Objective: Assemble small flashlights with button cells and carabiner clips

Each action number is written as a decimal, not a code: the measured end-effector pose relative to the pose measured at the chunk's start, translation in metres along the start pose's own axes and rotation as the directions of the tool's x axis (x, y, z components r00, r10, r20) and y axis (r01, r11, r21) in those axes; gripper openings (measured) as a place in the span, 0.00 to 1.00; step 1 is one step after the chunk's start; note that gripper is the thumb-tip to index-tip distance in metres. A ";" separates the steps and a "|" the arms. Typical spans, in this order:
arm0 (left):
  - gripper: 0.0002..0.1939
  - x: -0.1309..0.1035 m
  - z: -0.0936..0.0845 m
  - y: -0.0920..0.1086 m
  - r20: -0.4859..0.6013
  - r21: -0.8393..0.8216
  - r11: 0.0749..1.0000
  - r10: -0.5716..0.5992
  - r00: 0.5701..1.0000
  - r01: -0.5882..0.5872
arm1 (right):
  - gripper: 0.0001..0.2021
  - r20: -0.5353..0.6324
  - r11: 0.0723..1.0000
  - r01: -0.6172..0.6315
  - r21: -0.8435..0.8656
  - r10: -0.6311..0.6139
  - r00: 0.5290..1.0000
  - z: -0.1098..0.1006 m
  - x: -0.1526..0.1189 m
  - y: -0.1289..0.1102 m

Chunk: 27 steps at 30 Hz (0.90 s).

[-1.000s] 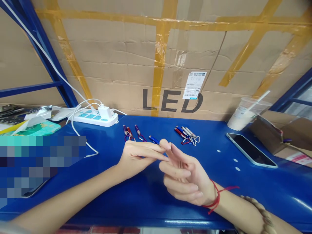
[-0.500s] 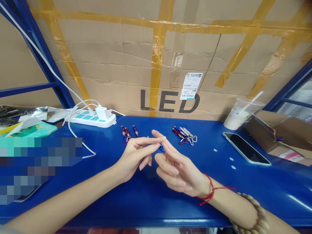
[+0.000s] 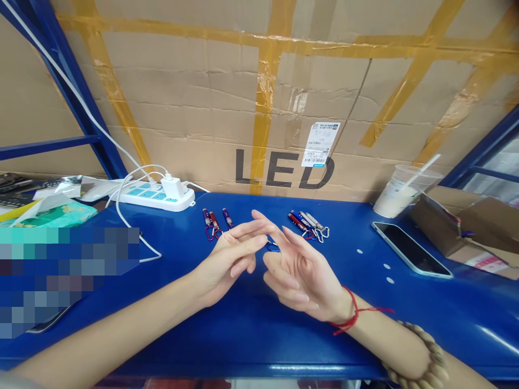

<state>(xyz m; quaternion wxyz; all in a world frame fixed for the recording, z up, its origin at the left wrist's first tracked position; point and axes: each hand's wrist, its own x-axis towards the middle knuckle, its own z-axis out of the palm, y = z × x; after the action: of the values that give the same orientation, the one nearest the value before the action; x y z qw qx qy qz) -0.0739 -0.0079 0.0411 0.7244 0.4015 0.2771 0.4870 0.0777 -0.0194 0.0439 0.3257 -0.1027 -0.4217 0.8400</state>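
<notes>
Beads circle the right forearm, low in view, and a red string bracelet sits at that wrist over the blue bench. Ahead of them the left hand and right hand meet at the fingertips, left thumb and forefinger stretched out, the right hand's lower fingers loosely curled. A blue carabiner clip shows just beside the meeting fingers; whatever it hangs from is hidden, so I cannot tell which hand, if either, is gripping it.

Beyond the hands, two purple keychain penlights and a red penlight lie to the left; to the right, a bundle of red, blue and silver penlights lies close together. Judging by this layout, those two groups are set down, while the blue-clipped piece at the hands has yet to join either. Farther back stand a white power strip, a lidded cup and the large LED carton.
</notes>
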 end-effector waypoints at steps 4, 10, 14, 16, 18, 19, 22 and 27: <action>0.05 0.002 -0.001 -0.001 -0.082 -0.017 0.999 -0.041 0.996 0.040 | 0.26 -0.036 0.993 -0.031 -0.110 0.027 0.999 -0.003 0.001 0.001; 0.04 0.003 -0.003 0.000 -0.078 0.008 0.998 -0.060 0.995 0.061 | 0.27 -0.042 0.995 -0.016 -0.097 0.012 0.999 -0.003 0.001 0.001; 0.06 0.002 -0.002 0.000 -0.059 0.004 0.999 -0.034 0.998 0.034 | 0.28 -0.056 0.993 -0.012 -0.113 0.006 0.998 -0.003 0.002 0.000; 0.07 0.001 -0.001 0.000 -0.055 0.004 1.000 -0.022 0.998 0.022 | 0.28 -0.066 0.991 -0.012 -0.133 0.003 0.998 -0.003 0.002 0.000; 0.08 0.000 0.001 0.001 -0.051 0.004 1.000 -0.014 0.999 0.014 | 0.27 -0.079 0.988 -0.010 -0.154 -0.002 0.997 -0.002 0.003 0.001; 0.08 0.000 0.001 0.001 -0.050 0.003 1.000 -0.011 0.999 0.011 | 0.26 -0.091 0.986 -0.008 -0.169 -0.008 0.996 -0.002 0.003 0.001; 0.07 0.001 0.002 0.001 -0.053 0.007 1.000 -0.024 0.998 0.024 | 0.26 -0.139 0.974 0.003 -0.228 -0.036 0.990 -0.001 0.003 0.003; 0.05 0.003 0.000 -0.001 -0.054 -0.001 0.999 -0.038 0.998 0.038 | 0.26 -0.145 0.970 -0.002 -0.244 -0.035 0.989 -0.002 0.003 0.004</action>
<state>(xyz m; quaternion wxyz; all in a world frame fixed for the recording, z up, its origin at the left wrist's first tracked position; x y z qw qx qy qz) -0.0723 -0.0053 0.0408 0.7258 0.3828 0.3042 0.4838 0.0751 -0.0177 0.0399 0.3481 -0.2006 -0.4969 0.7692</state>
